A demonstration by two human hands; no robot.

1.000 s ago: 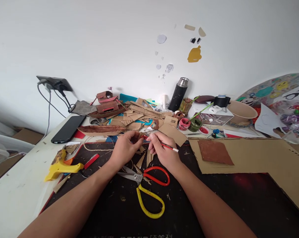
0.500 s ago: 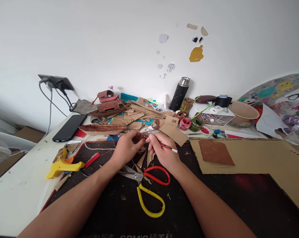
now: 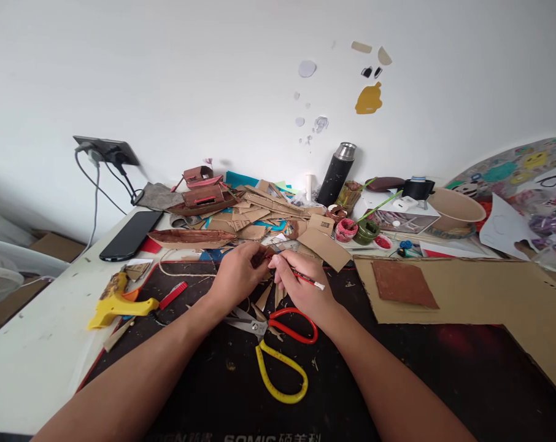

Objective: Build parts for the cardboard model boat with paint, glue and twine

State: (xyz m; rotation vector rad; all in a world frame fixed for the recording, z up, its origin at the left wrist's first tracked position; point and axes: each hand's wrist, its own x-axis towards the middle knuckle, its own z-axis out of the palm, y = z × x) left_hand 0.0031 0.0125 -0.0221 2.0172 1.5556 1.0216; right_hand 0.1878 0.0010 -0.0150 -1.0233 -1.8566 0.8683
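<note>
My right hand (image 3: pixel 305 283) is closed around a red-and-black pencil (image 3: pixel 309 280), its white end pointing out to the right. My left hand (image 3: pixel 239 273) has its fingers pinched together close to the pencil's tip. Whatever lies in that pinch is small, brownish and mostly hidden by the fingers. Just below both hands, scissors (image 3: pixel 259 328) with one red and one yellow handle rest spread on the black mat (image 3: pixel 204 393). Thin cardboard offcuts (image 3: pixel 265 297) lie around the blades.
On the left are a yellow glue gun (image 3: pixel 121 304), a red-handled tool (image 3: pixel 173 294) and a phone (image 3: pixel 131 235). Behind the hands sit a cardboard boat hull (image 3: pixel 191 238), a brown model boat (image 3: pixel 207 199) and paint jars (image 3: pixel 346 229). A brown square (image 3: pixel 404 284) lies on cardboard (image 3: pixel 471 288) at right.
The pencil's white end has swung slightly left and down as my right hand shifted. My left hand stays in nearly the same pinch, and the view has moved a little.
</note>
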